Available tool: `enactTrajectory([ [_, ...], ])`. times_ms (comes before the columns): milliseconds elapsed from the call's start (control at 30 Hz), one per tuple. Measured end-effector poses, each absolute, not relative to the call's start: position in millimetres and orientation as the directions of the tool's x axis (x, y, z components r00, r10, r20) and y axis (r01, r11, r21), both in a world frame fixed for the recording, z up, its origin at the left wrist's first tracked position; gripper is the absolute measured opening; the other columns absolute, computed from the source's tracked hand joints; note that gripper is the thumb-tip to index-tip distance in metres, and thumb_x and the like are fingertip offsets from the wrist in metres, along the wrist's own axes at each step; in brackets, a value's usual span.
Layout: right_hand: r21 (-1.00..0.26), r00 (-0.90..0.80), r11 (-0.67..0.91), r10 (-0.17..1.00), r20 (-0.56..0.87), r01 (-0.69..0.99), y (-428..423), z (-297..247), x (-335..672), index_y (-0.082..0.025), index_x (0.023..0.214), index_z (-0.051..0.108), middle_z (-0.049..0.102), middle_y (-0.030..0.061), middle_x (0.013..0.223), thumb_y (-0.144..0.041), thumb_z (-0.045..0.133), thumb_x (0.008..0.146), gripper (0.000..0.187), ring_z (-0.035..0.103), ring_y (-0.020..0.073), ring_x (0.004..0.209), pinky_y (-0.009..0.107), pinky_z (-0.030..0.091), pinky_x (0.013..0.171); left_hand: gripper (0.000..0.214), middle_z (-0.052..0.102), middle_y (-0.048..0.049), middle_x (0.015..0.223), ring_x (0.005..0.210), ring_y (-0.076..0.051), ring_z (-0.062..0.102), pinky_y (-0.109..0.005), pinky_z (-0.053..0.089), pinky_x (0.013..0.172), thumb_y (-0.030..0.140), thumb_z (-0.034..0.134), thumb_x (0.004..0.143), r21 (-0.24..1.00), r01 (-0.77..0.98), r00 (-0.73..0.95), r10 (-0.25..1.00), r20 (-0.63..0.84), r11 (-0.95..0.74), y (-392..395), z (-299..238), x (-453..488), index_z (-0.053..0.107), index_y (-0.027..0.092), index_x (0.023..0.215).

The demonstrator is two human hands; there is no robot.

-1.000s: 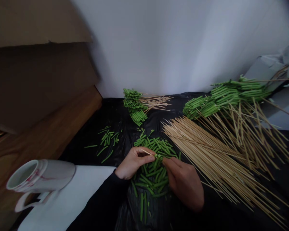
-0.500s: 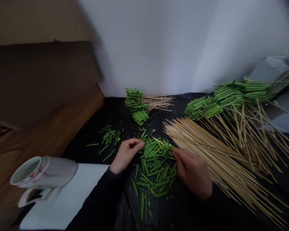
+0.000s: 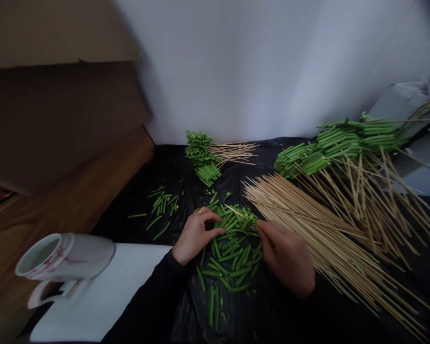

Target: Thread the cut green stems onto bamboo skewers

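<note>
My right hand (image 3: 286, 255) is closed in a pinch on a bamboo skewer (image 3: 232, 209). The skewer's pale tip points up and left, and short green bean pieces (image 3: 249, 222) are bunched along it by my fingers. My left hand (image 3: 197, 234), with a ring on one finger, is open, thumb and index finger apart at the left side of the loose cut green beans (image 3: 232, 260). Whether its fingertips touch a piece I cannot tell. The loose pieces lie spread between and below both hands on black plastic sheeting (image 3: 186, 306).
Bare bamboo skewers (image 3: 308, 215) lie in a thick bundle at right. Filled bean skewers are stacked at the back middle (image 3: 202, 157) and back right (image 3: 338, 143). A few bean pieces (image 3: 161, 205) lie at left. A mug (image 3: 68, 258) rests on a white surface (image 3: 129, 282).
My left hand has moved slightly right and its thumb and index finger have parted from a pinch. My right hand has stayed almost in place with the skewer.
</note>
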State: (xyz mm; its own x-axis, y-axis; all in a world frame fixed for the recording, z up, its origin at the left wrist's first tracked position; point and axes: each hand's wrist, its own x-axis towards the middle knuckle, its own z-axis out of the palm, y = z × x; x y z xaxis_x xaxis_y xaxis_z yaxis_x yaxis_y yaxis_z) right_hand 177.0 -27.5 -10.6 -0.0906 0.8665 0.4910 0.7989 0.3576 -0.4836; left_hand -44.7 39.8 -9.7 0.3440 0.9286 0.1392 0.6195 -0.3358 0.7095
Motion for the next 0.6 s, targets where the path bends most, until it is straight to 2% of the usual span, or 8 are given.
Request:
enactTrajectory([
  [100, -0.485, -0.090, 0.354, 0.869, 0.486, 0.800, -27.8, -10.2, 176.3, -0.018, 0.094, 0.068, 0.068, 0.0046, 0.081, -0.020, 0.045, 0.095, 0.023, 0.064, 0.0143, 0.076, 0.025, 0.045, 0.069, 0.016, 0.063, -0.0048, 0.089, 0.087, -0.021, 0.059, -0.031, 0.043, 0.080, 0.029, 0.070, 0.079, 0.637, 0.679, 0.325, 0.927, 0.186, -0.366, 39.6, -7.7, -46.1, 0.072, 0.021, 0.092],
  [200, -0.488, -0.086, 0.351, 0.870, 0.485, 0.799, -27.9, -11.0, 176.1, -0.018, 0.094, 0.068, 0.068, 0.0043, 0.082, -0.020, 0.045, 0.095, 0.023, 0.064, 0.0139, 0.075, 0.025, 0.044, 0.069, 0.013, 0.063, -0.0054, 0.091, 0.089, -0.021, 0.059, -0.032, 0.043, 0.082, 0.027, 0.064, 0.084, 0.619, 0.683, 0.307, 0.921, 0.238, -0.388, 38.2, -4.9, -45.7, 0.071, 0.021, 0.093],
  [333, -0.481, -0.089, 0.349, 0.871, 0.483, 0.804, -27.7, -12.4, 176.2, -0.018, 0.094, 0.068, 0.069, 0.0049, 0.083, -0.020, 0.044, 0.096, 0.024, 0.064, 0.0142, 0.077, 0.025, 0.045, 0.068, 0.011, 0.062, -0.0038, 0.086, 0.086, -0.020, 0.058, -0.031, 0.042, 0.080, 0.031, 0.071, 0.079, 0.620, 0.632, 0.499, 0.856, 0.134, -0.465, 35.1, -2.5, -43.4, 0.072, 0.021, 0.081],
  [433, -0.483, -0.089, 0.346, 0.874, 0.479, 0.805, -27.6, -12.1, 175.9, -0.018, 0.097, 0.068, 0.069, 0.0056, 0.083, -0.020, 0.044, 0.095, 0.024, 0.065, 0.0147, 0.079, 0.024, 0.045, 0.068, 0.010, 0.061, -0.0038, 0.087, 0.089, -0.021, 0.056, -0.034, 0.041, 0.081, 0.031, 0.072, 0.078, 0.525, 0.662, 0.578, 0.810, 0.094, -0.534, 33.0, -2.2, -43.6, 0.072, 0.022, 0.081],
  [600, -0.485, -0.098, 0.353, 0.875, 0.474, 0.800, -27.2, -12.5, 175.4, -0.018, 0.098, 0.068, 0.069, 0.0053, 0.081, -0.020, 0.043, 0.096, 0.025, 0.065, 0.0145, 0.076, 0.024, 0.046, 0.067, 0.013, 0.061, -0.0056, 0.089, 0.088, -0.022, 0.055, -0.036, 0.041, 0.081, 0.029, 0.068, 0.082, 0.355, 0.688, 0.637, 0.761, 0.123, -0.633, 31.5, -2.4, -47.5, 0.074, 0.023, 0.092],
])
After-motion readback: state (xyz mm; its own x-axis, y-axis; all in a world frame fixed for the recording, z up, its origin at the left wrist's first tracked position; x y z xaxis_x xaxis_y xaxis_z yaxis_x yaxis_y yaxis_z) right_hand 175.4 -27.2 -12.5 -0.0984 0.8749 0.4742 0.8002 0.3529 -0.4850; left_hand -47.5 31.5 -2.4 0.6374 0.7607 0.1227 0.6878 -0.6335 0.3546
